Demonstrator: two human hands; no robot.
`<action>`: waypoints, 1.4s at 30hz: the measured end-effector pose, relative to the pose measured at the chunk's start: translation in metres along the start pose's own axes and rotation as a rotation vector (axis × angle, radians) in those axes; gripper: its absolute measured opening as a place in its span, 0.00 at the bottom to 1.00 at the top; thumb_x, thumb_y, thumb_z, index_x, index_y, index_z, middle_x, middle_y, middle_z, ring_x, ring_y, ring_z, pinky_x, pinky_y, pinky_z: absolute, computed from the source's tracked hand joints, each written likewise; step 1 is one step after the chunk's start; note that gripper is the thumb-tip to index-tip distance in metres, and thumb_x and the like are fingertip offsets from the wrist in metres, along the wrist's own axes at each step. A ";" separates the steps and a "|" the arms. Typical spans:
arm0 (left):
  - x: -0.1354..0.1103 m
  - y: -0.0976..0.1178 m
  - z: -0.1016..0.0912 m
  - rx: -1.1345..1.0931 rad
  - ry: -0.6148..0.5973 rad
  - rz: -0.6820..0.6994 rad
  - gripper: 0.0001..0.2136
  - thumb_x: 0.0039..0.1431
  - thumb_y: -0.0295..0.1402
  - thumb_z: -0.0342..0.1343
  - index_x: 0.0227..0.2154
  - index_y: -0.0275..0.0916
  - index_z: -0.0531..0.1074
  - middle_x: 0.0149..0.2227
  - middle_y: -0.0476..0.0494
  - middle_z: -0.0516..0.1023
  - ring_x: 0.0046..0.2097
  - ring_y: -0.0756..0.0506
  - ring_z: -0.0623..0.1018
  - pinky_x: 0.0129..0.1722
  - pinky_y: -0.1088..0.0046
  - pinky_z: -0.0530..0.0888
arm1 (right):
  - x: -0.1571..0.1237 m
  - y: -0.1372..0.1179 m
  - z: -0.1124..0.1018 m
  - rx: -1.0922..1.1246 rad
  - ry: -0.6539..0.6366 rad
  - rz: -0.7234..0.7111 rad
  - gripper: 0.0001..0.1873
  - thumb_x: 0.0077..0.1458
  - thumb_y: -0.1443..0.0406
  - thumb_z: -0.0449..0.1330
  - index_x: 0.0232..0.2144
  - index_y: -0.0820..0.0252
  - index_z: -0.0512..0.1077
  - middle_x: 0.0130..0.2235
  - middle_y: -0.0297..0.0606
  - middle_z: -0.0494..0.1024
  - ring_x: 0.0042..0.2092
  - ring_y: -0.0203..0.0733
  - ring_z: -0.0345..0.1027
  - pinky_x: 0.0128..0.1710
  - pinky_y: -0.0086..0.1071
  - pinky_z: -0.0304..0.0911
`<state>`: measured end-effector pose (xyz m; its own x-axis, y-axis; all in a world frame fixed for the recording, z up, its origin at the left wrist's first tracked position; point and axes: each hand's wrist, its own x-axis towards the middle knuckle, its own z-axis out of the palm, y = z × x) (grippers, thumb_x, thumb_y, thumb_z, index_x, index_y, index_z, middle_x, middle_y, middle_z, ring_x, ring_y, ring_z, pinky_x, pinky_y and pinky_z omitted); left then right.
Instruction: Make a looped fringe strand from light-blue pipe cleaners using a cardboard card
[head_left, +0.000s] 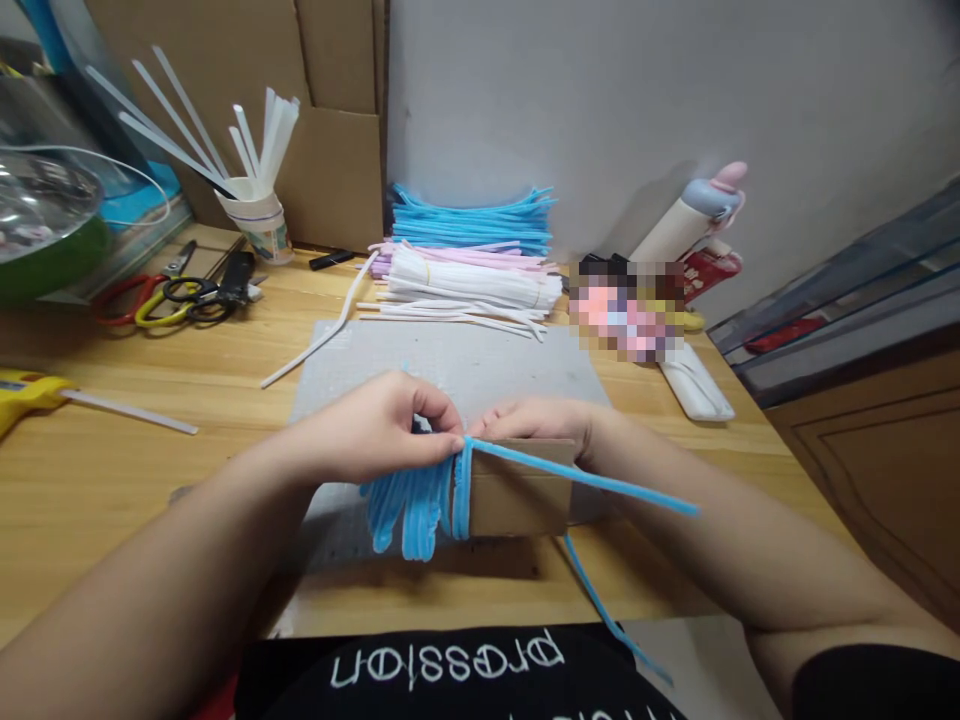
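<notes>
My left hand (pixel 397 425) pinches a blue pipe cleaner (pixel 585 474) at the top edge of a small cardboard piece (pixel 521 490). The pipe cleaner wraps around the cardboard, and its free end slants out to the right across the front. Beneath my left hand hangs a bunch of looped blue pipe cleaners (pixel 409 515). My right hand (pixel 532 418) is behind the cardboard with curled fingers, gripping it near the top edge; its fingertips are partly hidden. Another blue strand (pixel 607 615) dangles below the cardboard toward my lap.
A grey cutting mat (pixel 525 350) lies beneath my hands. Behind it are bundles of blue (pixel 472 222) and white pipe cleaners (pixel 472 280). Scissors (pixel 161 300), a cup of glue sticks (pixel 262 225) and a yellow glue gun (pixel 30 392) are left; a bottle (pixel 679 220) leans right.
</notes>
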<state>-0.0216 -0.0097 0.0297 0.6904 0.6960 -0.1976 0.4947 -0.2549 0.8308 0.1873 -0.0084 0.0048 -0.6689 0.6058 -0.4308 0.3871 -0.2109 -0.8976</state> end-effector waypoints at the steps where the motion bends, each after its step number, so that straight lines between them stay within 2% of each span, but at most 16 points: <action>1: 0.000 0.000 0.001 0.023 -0.009 0.008 0.11 0.53 0.39 0.54 0.29 0.39 0.77 0.28 0.47 0.77 0.31 0.47 0.73 0.29 0.75 0.68 | -0.001 -0.003 -0.003 0.118 -0.097 0.087 0.10 0.53 0.62 0.58 0.28 0.66 0.73 0.26 0.35 0.74 0.24 0.32 0.67 0.24 0.26 0.62; 3: 0.001 -0.001 0.002 0.073 -0.018 0.035 0.11 0.53 0.39 0.53 0.29 0.40 0.77 0.28 0.46 0.77 0.33 0.46 0.75 0.31 0.74 0.69 | -0.001 -0.010 -0.009 0.304 -0.221 0.236 0.09 0.51 0.63 0.57 0.26 0.64 0.70 0.21 0.29 0.69 0.18 0.27 0.57 0.16 0.22 0.51; 4: 0.001 -0.002 0.003 0.101 -0.017 0.049 0.11 0.54 0.38 0.53 0.29 0.40 0.77 0.28 0.47 0.78 0.33 0.46 0.75 0.32 0.74 0.69 | -0.001 -0.014 -0.012 0.320 -0.220 0.256 0.09 0.51 0.63 0.56 0.24 0.64 0.69 0.19 0.27 0.65 0.16 0.25 0.51 0.14 0.21 0.43; 6: 0.003 -0.003 0.005 0.157 0.001 0.065 0.10 0.54 0.37 0.52 0.28 0.40 0.77 0.29 0.47 0.78 0.33 0.47 0.76 0.33 0.74 0.69 | -0.002 -0.021 -0.014 0.231 -0.193 0.246 0.09 0.51 0.64 0.55 0.21 0.63 0.66 0.17 0.25 0.59 0.15 0.24 0.43 0.14 0.22 0.34; 7: 0.003 -0.004 0.006 0.181 0.017 0.061 0.10 0.53 0.36 0.52 0.28 0.40 0.77 0.29 0.46 0.79 0.33 0.47 0.76 0.33 0.74 0.69 | -0.003 -0.026 -0.014 0.145 -0.161 0.226 0.09 0.51 0.65 0.54 0.21 0.62 0.65 0.18 0.25 0.58 0.16 0.25 0.43 0.14 0.23 0.35; 9: 0.005 -0.005 0.008 0.225 0.058 0.038 0.10 0.53 0.36 0.52 0.28 0.40 0.77 0.29 0.46 0.79 0.33 0.46 0.76 0.32 0.74 0.69 | -0.007 -0.036 -0.008 -0.101 -0.032 0.176 0.09 0.51 0.67 0.53 0.20 0.61 0.65 0.19 0.27 0.60 0.18 0.27 0.47 0.17 0.24 0.41; 11: 0.006 -0.006 0.010 0.256 0.114 0.008 0.10 0.53 0.37 0.52 0.28 0.40 0.77 0.28 0.46 0.79 0.31 0.46 0.76 0.30 0.74 0.68 | -0.013 -0.045 0.002 -0.427 0.154 0.115 0.08 0.50 0.68 0.54 0.20 0.61 0.66 0.20 0.29 0.63 0.21 0.30 0.53 0.20 0.26 0.45; 15: 0.005 -0.001 0.013 0.236 0.251 -0.067 0.09 0.52 0.37 0.53 0.24 0.40 0.76 0.22 0.49 0.76 0.25 0.49 0.72 0.24 0.76 0.64 | -0.024 -0.048 0.027 -0.977 0.491 -0.058 0.08 0.52 0.68 0.55 0.22 0.60 0.67 0.23 0.33 0.68 0.24 0.33 0.55 0.23 0.31 0.42; 18: 0.004 0.004 0.014 0.144 0.403 -0.138 0.10 0.51 0.38 0.54 0.24 0.40 0.76 0.18 0.51 0.72 0.21 0.51 0.67 0.20 0.77 0.61 | -0.029 -0.036 0.041 -1.239 0.682 -0.224 0.09 0.56 0.67 0.52 0.26 0.60 0.69 0.27 0.36 0.70 0.26 0.35 0.55 0.24 0.33 0.39; 21: 0.003 0.005 0.012 0.004 0.522 -0.168 0.11 0.51 0.40 0.55 0.24 0.38 0.76 0.17 0.52 0.71 0.20 0.52 0.66 0.18 0.79 0.61 | -0.029 -0.019 0.047 -1.373 0.802 -0.342 0.11 0.59 0.69 0.49 0.30 0.60 0.70 0.29 0.38 0.71 0.27 0.36 0.58 0.26 0.34 0.43; 23: 0.002 0.004 0.009 -0.104 0.581 -0.165 0.11 0.50 0.40 0.57 0.25 0.37 0.76 0.20 0.51 0.74 0.21 0.51 0.68 0.19 0.79 0.63 | -0.029 -0.009 0.048 -1.336 0.826 -0.394 0.13 0.61 0.69 0.48 0.31 0.60 0.71 0.30 0.39 0.72 0.29 0.37 0.60 0.28 0.33 0.47; 25: 0.002 0.002 0.005 -0.202 0.626 -0.151 0.12 0.49 0.41 0.59 0.25 0.36 0.76 0.22 0.49 0.76 0.23 0.50 0.71 0.21 0.78 0.66 | -0.030 -0.002 0.048 -1.193 0.827 -0.431 0.13 0.62 0.68 0.47 0.33 0.60 0.72 0.32 0.39 0.74 0.31 0.37 0.63 0.30 0.31 0.52; 31: 0.002 -0.001 -0.002 -0.387 0.698 -0.109 0.09 0.48 0.39 0.61 0.26 0.37 0.76 0.24 0.49 0.77 0.24 0.51 0.73 0.23 0.79 0.69 | -0.032 0.011 0.050 -0.502 0.823 -0.456 0.08 0.59 0.66 0.53 0.32 0.60 0.72 0.29 0.35 0.73 0.33 0.36 0.65 0.33 0.30 0.59; 34: 0.001 -0.001 -0.005 -0.433 0.700 -0.105 0.08 0.47 0.38 0.61 0.25 0.38 0.76 0.23 0.50 0.77 0.24 0.51 0.73 0.24 0.80 0.69 | -0.030 0.013 0.049 -0.144 0.767 -0.352 0.07 0.56 0.64 0.56 0.28 0.60 0.71 0.26 0.33 0.71 0.28 0.34 0.63 0.28 0.29 0.57; 37: 0.001 -0.001 -0.006 -0.460 0.680 -0.125 0.09 0.46 0.39 0.62 0.24 0.38 0.76 0.22 0.51 0.76 0.23 0.52 0.72 0.23 0.79 0.69 | -0.028 0.013 0.044 0.138 0.648 -0.260 0.09 0.53 0.61 0.59 0.26 0.61 0.69 0.22 0.29 0.66 0.23 0.30 0.55 0.23 0.27 0.51; 42: 0.001 -0.002 -0.007 -0.495 0.672 -0.127 0.08 0.46 0.37 0.62 0.23 0.37 0.75 0.21 0.52 0.74 0.22 0.53 0.70 0.23 0.79 0.67 | -0.026 0.012 0.042 0.281 0.556 -0.209 0.11 0.50 0.60 0.61 0.25 0.62 0.69 0.20 0.27 0.62 0.21 0.28 0.50 0.21 0.26 0.46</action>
<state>-0.0252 -0.0036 0.0317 0.1071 0.9907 -0.0835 0.1505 0.0669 0.9863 0.1828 -0.0584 0.0010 -0.2556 0.9459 -0.1997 0.0539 -0.1923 -0.9799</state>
